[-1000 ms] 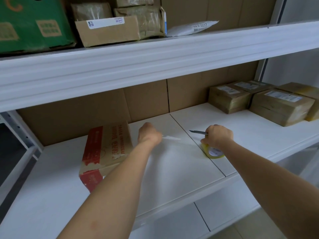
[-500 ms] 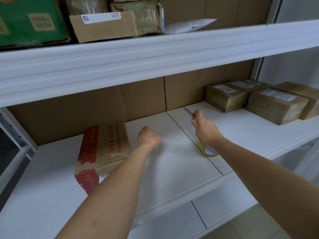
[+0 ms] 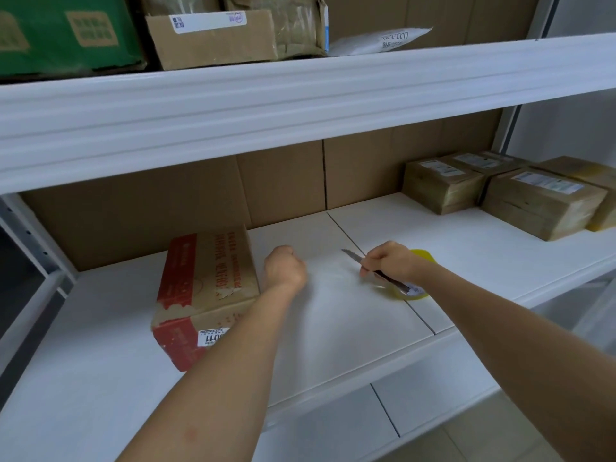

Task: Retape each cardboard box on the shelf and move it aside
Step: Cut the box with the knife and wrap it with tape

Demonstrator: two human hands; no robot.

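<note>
On the white shelf (image 3: pixel 333 345), the red-and-brown cardboard box (image 3: pixel 206 288) is seen lying just left of the left hand (image 3: pixel 283 268), its long axis running front to back — this hand, curled into a fist on nothing visible, is judged the nearer. Farther right, a knife (image 3: pixel 356 260) is pinched in the right hand (image 3: pixel 391 261) over the yellow tape roll (image 3: pixel 418 291) — well apart from the box.

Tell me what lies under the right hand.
Under the right hand sits a yellow tape roll on the shelf board. The hand grips a knife. The wrist covers most of the roll.
</note>
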